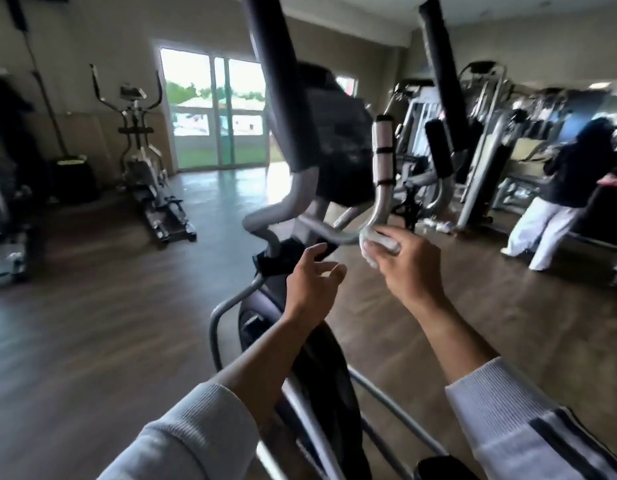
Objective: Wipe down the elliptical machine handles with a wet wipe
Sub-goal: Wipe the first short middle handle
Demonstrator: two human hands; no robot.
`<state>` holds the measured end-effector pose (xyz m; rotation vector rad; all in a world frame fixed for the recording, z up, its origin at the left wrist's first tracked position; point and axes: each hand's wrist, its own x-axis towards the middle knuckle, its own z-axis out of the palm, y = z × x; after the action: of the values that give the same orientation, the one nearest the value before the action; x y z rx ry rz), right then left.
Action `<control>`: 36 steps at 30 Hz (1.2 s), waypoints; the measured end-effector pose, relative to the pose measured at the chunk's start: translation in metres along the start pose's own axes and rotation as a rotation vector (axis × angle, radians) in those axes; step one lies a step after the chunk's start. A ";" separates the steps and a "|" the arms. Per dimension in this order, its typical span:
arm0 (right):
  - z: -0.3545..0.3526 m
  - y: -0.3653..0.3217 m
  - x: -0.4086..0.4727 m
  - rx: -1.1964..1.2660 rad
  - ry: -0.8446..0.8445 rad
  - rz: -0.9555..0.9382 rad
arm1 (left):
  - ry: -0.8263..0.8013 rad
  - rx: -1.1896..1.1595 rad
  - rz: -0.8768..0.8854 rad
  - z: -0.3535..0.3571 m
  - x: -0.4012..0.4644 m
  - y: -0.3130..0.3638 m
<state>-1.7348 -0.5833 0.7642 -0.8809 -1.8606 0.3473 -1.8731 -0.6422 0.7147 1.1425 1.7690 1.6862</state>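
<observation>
Rising almost upright through the middle of the view, the elliptical machine [321,358] carries two long black foam handles [283,84], both leaning slightly left at the top. Lower down, a shorter grey handle [381,188] curves up from a near-horizontal bar. The right hand [407,261], arm stretched forward, clasps a crumpled white wet wipe [376,242] against that bend. The left hand [312,282] hovers just beside it, fingers loosely spread, empty.

White wet wipe [376,242] bunched against curved silver handle [378,206] bend
</observation>
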 end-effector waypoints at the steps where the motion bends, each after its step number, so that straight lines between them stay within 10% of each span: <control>1: 0.007 0.005 -0.021 0.007 -0.027 0.018 | 0.001 0.004 -0.029 -0.006 -0.015 -0.015; 18: 0.105 0.035 -0.390 0.135 -0.852 0.535 | 0.328 0.284 -0.898 -0.155 -0.384 -0.242; 36: 0.279 -0.033 -0.377 0.004 -1.090 0.551 | 0.199 0.317 -0.927 -0.308 -0.282 -0.317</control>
<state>-1.9077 -0.8321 0.4049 -1.3474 -2.5237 1.3862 -2.0392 -1.0243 0.3966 0.1391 2.2351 0.9873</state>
